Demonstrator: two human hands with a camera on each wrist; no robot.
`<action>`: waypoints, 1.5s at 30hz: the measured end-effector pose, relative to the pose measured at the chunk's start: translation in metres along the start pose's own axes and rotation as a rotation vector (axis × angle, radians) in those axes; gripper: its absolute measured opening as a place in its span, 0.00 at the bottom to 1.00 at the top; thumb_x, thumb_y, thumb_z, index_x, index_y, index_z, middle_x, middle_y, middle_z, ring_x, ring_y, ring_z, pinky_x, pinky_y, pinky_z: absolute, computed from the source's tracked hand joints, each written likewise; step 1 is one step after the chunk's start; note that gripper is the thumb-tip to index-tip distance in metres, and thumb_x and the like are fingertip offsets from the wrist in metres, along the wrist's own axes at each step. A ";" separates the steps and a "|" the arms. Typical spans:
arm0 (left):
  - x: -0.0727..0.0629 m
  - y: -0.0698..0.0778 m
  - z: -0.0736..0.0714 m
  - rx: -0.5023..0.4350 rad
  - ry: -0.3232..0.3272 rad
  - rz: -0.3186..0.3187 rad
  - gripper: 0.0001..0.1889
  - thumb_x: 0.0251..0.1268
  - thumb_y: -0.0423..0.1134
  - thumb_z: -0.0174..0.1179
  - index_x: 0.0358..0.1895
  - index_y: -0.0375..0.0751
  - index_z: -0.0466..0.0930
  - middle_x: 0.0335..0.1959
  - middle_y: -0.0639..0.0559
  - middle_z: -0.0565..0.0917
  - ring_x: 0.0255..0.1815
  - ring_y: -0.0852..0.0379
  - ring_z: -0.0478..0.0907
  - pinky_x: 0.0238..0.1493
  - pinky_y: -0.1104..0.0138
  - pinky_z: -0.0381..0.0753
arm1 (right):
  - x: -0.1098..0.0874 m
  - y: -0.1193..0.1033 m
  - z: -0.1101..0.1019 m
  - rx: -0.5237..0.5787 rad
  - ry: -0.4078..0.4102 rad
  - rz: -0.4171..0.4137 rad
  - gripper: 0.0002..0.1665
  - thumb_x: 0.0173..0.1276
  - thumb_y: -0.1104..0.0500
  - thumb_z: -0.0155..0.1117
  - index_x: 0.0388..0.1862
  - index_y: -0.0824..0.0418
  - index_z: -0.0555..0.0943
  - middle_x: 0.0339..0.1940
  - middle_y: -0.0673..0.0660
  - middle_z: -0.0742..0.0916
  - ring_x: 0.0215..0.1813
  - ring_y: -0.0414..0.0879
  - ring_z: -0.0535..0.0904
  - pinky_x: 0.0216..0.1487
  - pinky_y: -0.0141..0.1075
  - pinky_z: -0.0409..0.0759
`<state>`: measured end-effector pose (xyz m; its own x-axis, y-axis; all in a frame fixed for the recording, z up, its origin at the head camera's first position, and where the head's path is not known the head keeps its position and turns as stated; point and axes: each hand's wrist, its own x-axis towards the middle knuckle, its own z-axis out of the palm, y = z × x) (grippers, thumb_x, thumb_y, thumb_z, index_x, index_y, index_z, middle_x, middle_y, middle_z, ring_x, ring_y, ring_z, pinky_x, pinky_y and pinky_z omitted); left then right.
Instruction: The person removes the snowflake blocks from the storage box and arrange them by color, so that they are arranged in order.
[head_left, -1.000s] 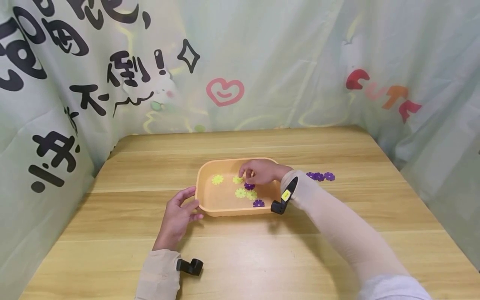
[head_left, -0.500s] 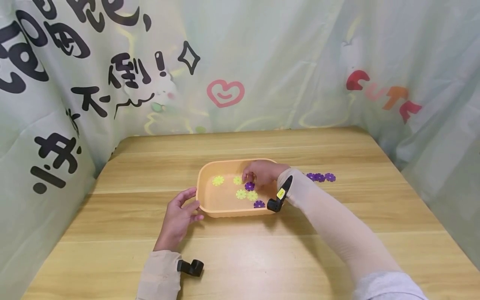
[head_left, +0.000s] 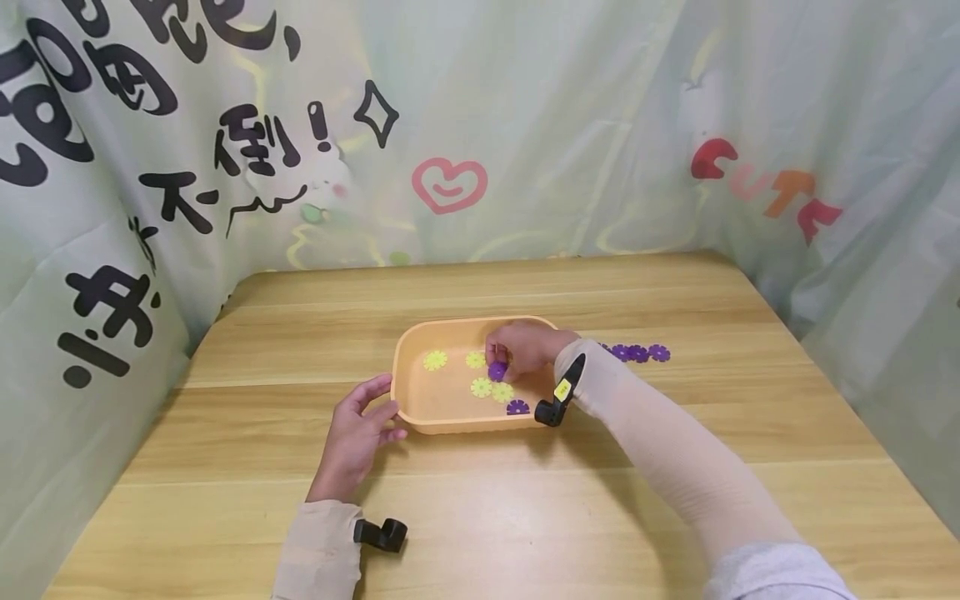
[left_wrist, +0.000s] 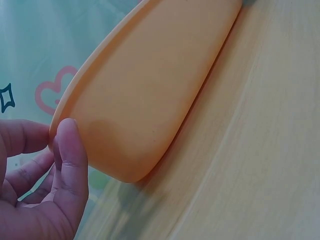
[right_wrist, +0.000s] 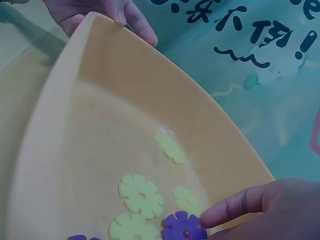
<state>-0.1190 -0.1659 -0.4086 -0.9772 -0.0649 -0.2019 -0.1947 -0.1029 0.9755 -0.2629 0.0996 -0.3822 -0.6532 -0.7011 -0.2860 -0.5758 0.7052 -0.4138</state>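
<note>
My left hand (head_left: 352, 437) pinches the left rim of a shallow orange plastic basin (head_left: 427, 417); in the left wrist view its thumb (left_wrist: 72, 145) lies on the rim. Inside the basin, my right hand (head_left: 525, 346) pinches a purple flower-shaped notched disc (head_left: 498, 371) at the fingertips. In the right wrist view the index finger meets the edge of this purple disc (right_wrist: 184, 227). Several yellow notched discs (head_left: 435, 360) lie on the basin floor. A second purple disc (head_left: 517, 407) is by the near wall, partly hidden by it.
Right of the basin, a row of purple discs (head_left: 637, 353) lies on the wooden table (head_left: 480, 517); the right forearm partly covers its left end. A printed cloth curtain (head_left: 525, 125) surrounds the table at the back and sides.
The right fingers have closed on the purple disc, which has shifted slightly and tilted. The right wrist has moved a little left since the first frame. The left hand has stayed put.
</note>
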 end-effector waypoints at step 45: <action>0.000 0.001 0.002 -0.026 0.004 -0.007 0.23 0.68 0.23 0.53 0.65 0.34 0.67 0.62 0.40 0.66 0.36 0.55 0.74 0.29 0.69 0.85 | -0.061 0.022 -0.043 0.201 0.208 -0.039 0.23 0.64 0.67 0.66 0.58 0.65 0.76 0.40 0.58 0.84 0.41 0.51 0.81 0.42 0.41 0.84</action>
<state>-0.1190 -0.1638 -0.4075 -0.9755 -0.0681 -0.2094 -0.1995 -0.1291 0.9713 -0.2565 0.1620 -0.3369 -0.7310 -0.6762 -0.0914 -0.5071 0.6281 -0.5902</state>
